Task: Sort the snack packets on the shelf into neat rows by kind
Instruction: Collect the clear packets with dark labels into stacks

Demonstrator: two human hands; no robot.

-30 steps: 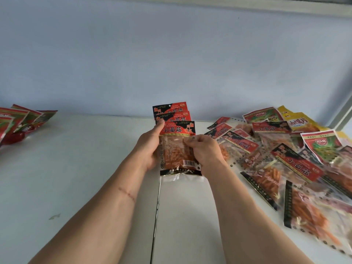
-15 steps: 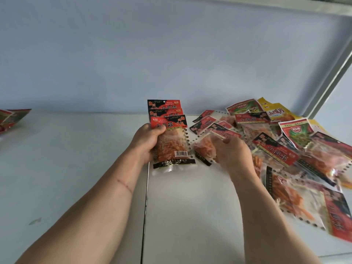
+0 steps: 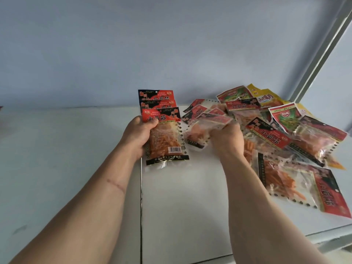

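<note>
- On the white shelf (image 3: 190, 206), near its back wall, I see my left hand (image 3: 138, 137) with its grip wrapped round a stack of red-and-black packets (image 3: 163, 130), thumb across the front one, the stack fanned upright.
- My right hand (image 3: 227, 141) has its grip curled on one blurred, clear-windowed packet (image 3: 202, 128) at the pile's left edge.
- Just right lies the loose pile of packets (image 3: 282, 138), red-black, green and yellow kinds overlapping.
</note>
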